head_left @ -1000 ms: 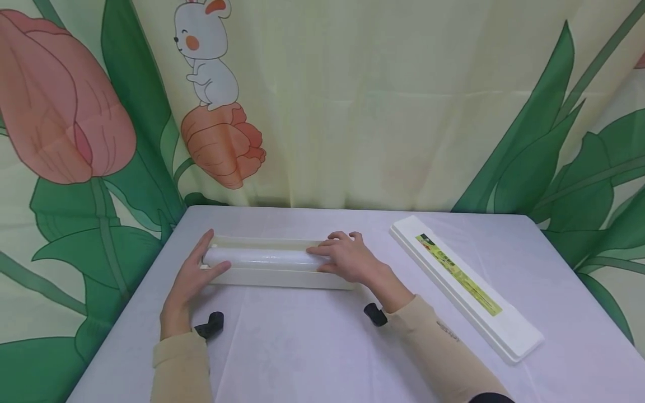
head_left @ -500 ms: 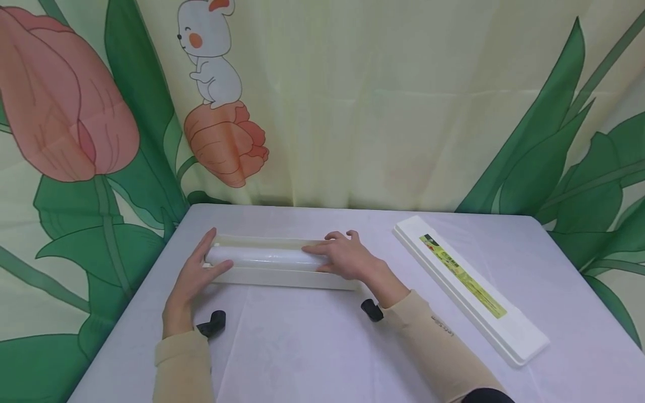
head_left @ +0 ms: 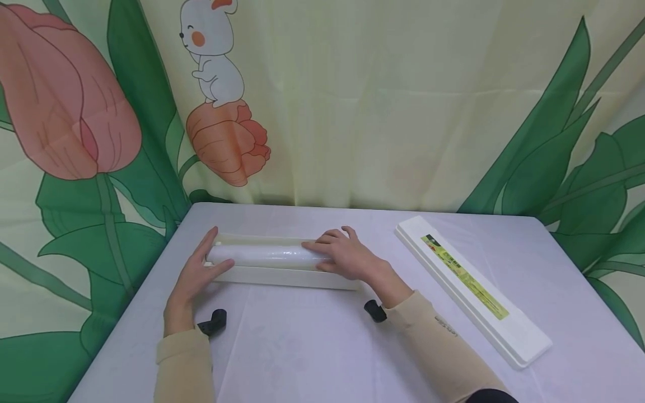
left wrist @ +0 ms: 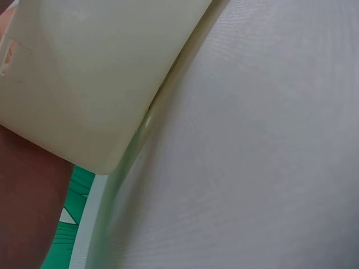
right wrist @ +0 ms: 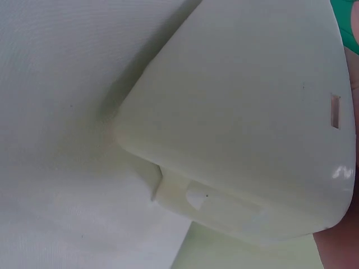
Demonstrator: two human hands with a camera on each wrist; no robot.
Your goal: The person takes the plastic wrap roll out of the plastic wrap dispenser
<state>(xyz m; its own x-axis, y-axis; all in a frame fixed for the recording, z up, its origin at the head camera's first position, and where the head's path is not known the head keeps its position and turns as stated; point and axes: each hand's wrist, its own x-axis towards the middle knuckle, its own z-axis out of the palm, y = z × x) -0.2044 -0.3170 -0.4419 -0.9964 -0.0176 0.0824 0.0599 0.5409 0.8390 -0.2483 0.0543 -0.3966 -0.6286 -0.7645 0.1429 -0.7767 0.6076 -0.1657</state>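
Note:
In the head view, a long white cling film dispenser box (head_left: 282, 277) lies without a cover near the table's far side. A shiny roll of cling film (head_left: 262, 255) lies lengthwise inside it. My left hand (head_left: 194, 274) holds the box's left end, thumb over the front and fingers at the back corner. At the other end, my right hand (head_left: 350, 257) grips the roll with fingers over its top and thumb at the front. That hand hides the roll's right end. Both wrist views show the box's pale outer wall (left wrist: 101, 73), (right wrist: 241, 101) close up, with the fingers mostly hidden.
A long white cover (head_left: 473, 291) with a yellow-green label lies slantwise on the right of the table. White cloth (head_left: 297, 341) covers the table. A printed curtain (head_left: 378, 112) hangs behind its far edge. Black camera mounts (head_left: 214, 322) project from both wrists.
The roll's right part has risen slightly, showing more of the box's inside along the front. Both hands keep nearly the same places; the head view has shifted a little.

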